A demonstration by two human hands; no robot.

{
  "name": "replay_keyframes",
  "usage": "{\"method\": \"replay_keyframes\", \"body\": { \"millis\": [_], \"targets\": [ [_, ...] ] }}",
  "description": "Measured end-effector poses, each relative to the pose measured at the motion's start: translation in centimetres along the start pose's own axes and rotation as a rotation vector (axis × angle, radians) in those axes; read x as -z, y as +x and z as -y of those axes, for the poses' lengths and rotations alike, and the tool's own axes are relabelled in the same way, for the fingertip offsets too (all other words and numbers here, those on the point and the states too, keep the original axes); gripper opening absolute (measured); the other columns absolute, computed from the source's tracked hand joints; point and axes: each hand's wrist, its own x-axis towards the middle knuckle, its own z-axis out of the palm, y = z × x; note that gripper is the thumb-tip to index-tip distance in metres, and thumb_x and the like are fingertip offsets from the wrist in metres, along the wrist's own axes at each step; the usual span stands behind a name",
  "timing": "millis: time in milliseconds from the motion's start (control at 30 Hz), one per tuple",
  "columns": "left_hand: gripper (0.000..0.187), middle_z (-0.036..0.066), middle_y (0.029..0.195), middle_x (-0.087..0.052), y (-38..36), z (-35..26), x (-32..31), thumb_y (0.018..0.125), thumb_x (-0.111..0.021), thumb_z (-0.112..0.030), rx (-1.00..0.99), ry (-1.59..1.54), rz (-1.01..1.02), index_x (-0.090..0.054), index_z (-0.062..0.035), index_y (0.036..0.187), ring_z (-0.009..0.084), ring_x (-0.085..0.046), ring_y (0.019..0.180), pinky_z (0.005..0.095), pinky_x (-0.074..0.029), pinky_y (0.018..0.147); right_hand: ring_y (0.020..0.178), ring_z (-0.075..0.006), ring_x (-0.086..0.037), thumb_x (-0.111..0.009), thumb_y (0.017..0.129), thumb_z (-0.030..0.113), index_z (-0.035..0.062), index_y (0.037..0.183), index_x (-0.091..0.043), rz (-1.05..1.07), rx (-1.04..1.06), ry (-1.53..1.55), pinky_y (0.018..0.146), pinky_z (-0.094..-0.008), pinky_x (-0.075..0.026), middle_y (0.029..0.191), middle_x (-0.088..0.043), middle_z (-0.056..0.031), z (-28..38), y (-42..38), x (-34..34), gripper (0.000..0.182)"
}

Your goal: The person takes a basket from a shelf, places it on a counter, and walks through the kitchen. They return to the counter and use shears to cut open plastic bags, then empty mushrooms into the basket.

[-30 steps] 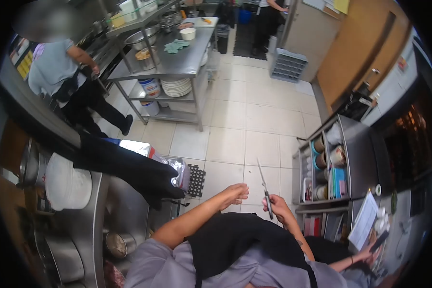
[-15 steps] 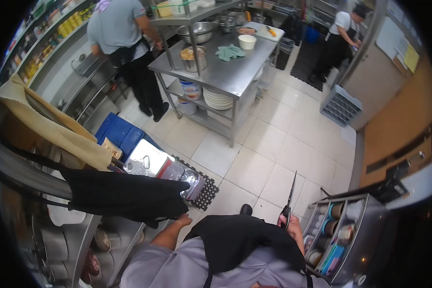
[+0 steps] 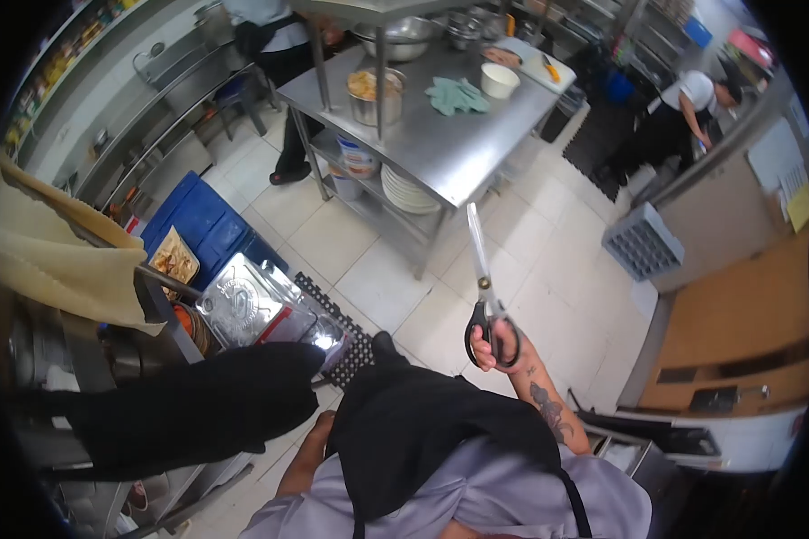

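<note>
My right hand (image 3: 497,347) is raised in front of my body, its fingers wrapped round the black handles of a pair of scissors (image 3: 482,269). The scissors point up and away from me, and their long metal blades look closed together. My left hand (image 3: 324,419) hangs low at my side, beside the black cloth (image 3: 198,404) on the left; its fingers are hidden. A black apron (image 3: 422,422) covers my front.
Ahead stands a steel table (image 3: 422,144) with a green cloth (image 3: 456,96), a white tub (image 3: 500,81) and a pot (image 3: 376,99). A shiny metal tin (image 3: 243,301) and a blue bin (image 3: 202,225) are at left. Two people work farther off.
My right hand has lifted the scissors forward and leftward, toward the middle of view. I have moved ahead past the hanging cloth. The person at the left has shifted toward the table's far side.
</note>
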Motion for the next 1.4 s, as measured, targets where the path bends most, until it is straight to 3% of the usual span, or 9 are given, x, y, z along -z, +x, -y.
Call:
{"method": "replay_keyframes", "body": {
  "millis": [67, 267, 367, 500, 667, 767, 900, 1067, 1400],
  "targets": [
    [0.032, 0.012, 0.076, -0.062, 1.6, -0.4, 1.2, 0.084, -0.058, -0.032, 0.031, -0.041, 0.002, -0.067, -0.0009, 0.087, 0.0229, -0.057, 0.064, 0.0365, -0.045, 0.057, 0.058, -0.0183, -0.055, -0.061, 0.089, 0.054, 0.0013, 0.106, -0.059, -0.136, -0.062, -0.335, 0.053, -0.0332, -0.049, 0.078, -0.055, -0.0053, 1.8, 3.3, 0.1, 0.056],
    [0.028, 0.007, 0.069, -0.057, 7.7, -5.1, 4.2, 0.087, -0.055, -0.030, -0.153, -0.007, -0.014, -0.066, -0.0045, 0.086, 0.0159, -0.051, 0.055, 0.0313, -0.041, 0.050, 0.070, -0.0188, -0.055, -0.058, 0.088, 0.060, 0.0023, 0.109, -0.057, 0.095, -0.091, -0.125, 0.065, -0.0350, -0.048, 0.083, -0.052, -0.0049, 5.8, 13.2, -1.4, 0.062],
    [0.029, 0.014, 0.077, -0.063, 11.0, -9.3, 3.7, 0.089, -0.053, -0.027, -0.029, -0.570, 0.001, -0.067, -0.0020, 0.091, 0.0256, -0.060, 0.065, 0.0373, -0.048, 0.060, 0.064, -0.0182, -0.055, -0.062, 0.091, 0.046, 0.0009, 0.103, -0.059, -0.035, -0.170, -0.223, 0.059, -0.0329, -0.050, 0.076, -0.052, -0.0054, 8.1, 17.5, -0.1, 0.046],
    [0.037, 0.026, 0.110, -0.063, 11.7, -19.8, 5.6, 0.089, -0.056, -0.030, -0.310, -0.007, -0.009, -0.063, 0.0018, 0.106, 0.0402, -0.059, 0.108, 0.0441, -0.047, 0.091, 0.063, -0.0162, -0.059, -0.066, 0.092, 0.022, -0.0009, 0.092, -0.063, -0.117, -0.234, -0.623, 0.055, -0.0301, -0.051, 0.072, -0.059, -0.0070, 10.2, 22.9, 1.4, 0.023],
    [0.041, 0.024, 0.112, -0.064, 13.6, -27.8, 9.2, 0.090, -0.056, -0.034, -0.340, 0.061, -0.082, -0.062, 0.0001, 0.113, 0.0382, -0.061, 0.108, 0.0421, -0.048, 0.091, 0.075, -0.0155, -0.063, -0.069, 0.086, 0.014, -0.0024, 0.104, -0.064, 0.033, -0.282, -0.555, 0.070, -0.0315, -0.053, 0.083, -0.061, -0.0069, 12.7, 31.3, -0.2, 0.025],
    [0.045, 0.023, 0.113, -0.064, 14.3, -31.6, 12.6, 0.091, -0.057, -0.035, -0.329, 0.012, -0.180, -0.060, 0.0006, 0.118, 0.0367, -0.062, 0.107, 0.0409, -0.049, 0.092, 0.075, -0.0149, -0.063, -0.069, 0.087, 0.013, -0.0020, 0.107, -0.063, 0.177, -0.323, -0.571, 0.069, -0.0308, -0.053, 0.087, -0.061, -0.0069, 13.8, 38.0, -0.2, 0.025],
    [0.050, 0.023, 0.116, -0.064, 13.2, -37.5, 16.1, 0.091, -0.059, -0.035, -0.364, -0.158, -0.370, -0.057, 0.0022, 0.125, 0.0338, -0.063, 0.107, 0.0392, -0.049, 0.093, 0.068, -0.0131, -0.062, -0.069, 0.090, 0.016, 0.0000, 0.104, -0.063, 0.073, -0.388, -0.684, 0.064, -0.0284, -0.052, 0.079, -0.062, -0.0047, 11.8, 47.9, 0.1, 0.022],
    [0.050, 0.022, 0.119, -0.064, 16.0, -38.1, 20.4, 0.091, -0.062, -0.032, -0.376, -0.309, -0.418, -0.055, 0.0017, 0.127, 0.0313, -0.063, 0.109, 0.0378, -0.049, 0.095, 0.056, -0.0120, -0.060, -0.073, 0.088, 0.021, 0.0019, 0.094, -0.064, -0.069, -0.573, -0.859, 0.051, -0.0266, -0.050, 0.069, -0.061, -0.0021, 6.2, 60.3, 3.3, 0.022],
    [0.050, 0.020, 0.123, -0.062, 20.6, -37.5, 35.6, 0.093, -0.063, -0.028, -0.352, -0.673, -0.508, -0.053, 0.0032, 0.130, 0.0274, -0.060, 0.115, 0.0342, -0.046, 0.097, 0.059, -0.0081, -0.059, -0.072, 0.089, 0.026, 0.0031, 0.091, -0.063, 0.409, -0.775, -1.044, 0.053, -0.0230, -0.047, 0.071, -0.058, 0.0007, 0.0, 78.8, -4.3, 0.025]
  ]
}}
